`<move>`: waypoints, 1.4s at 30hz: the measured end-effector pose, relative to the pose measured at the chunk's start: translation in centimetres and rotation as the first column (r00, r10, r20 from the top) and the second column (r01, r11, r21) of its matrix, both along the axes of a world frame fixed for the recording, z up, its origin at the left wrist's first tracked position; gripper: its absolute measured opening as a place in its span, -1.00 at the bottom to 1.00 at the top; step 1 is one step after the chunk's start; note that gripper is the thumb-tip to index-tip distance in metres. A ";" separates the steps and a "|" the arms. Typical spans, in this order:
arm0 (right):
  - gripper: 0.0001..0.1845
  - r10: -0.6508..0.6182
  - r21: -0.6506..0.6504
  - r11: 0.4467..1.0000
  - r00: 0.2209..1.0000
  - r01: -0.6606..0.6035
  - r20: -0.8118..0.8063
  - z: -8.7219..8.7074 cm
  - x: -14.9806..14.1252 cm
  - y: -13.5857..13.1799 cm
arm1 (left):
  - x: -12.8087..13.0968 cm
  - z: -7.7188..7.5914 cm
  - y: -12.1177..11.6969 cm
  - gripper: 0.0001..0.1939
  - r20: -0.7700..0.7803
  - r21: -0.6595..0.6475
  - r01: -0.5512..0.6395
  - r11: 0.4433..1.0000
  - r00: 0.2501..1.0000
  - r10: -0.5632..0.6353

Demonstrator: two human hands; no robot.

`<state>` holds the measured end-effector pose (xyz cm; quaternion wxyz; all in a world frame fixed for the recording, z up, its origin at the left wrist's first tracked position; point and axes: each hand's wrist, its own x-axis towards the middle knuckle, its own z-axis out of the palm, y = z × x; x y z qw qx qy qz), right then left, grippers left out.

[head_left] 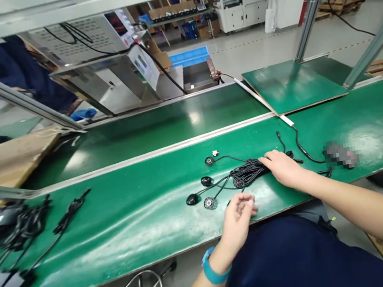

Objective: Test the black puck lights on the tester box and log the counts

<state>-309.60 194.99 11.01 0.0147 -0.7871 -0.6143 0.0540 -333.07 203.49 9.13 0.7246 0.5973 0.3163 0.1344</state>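
Note:
A coiled bundle of black cables [248, 171] lies on the green work surface in front of me. My right hand [282, 166] reaches over its right end, fingers closed on the cables. From the bundle's left side, thin leads run to several small round pieces: two glossy black domes, one a black dome [192, 199], and discs with a light centre, such as the near disc [210, 203]. My left hand [238, 210] hovers by the front edge, below the bundle, its fingers loosely curled and apart with nothing visible in them. A blue band [216, 267] circles the left wrist.
A blurred dark device [342, 154] lies to the right, wired to a white strip [286, 120]. Black adapters and cables [7, 231] are piled at the far left. A raised green board [293, 84] stands at the back right. Metal posts frame the bench.

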 end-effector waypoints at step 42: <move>-0.21 -0.133 -0.117 0.990 0.775 0.077 -0.618 -0.9 -1.3 4.7 | -6.7 -4.1 10.5 -0.67 -0.278 0.891 0.140 0.432 0.920 0.275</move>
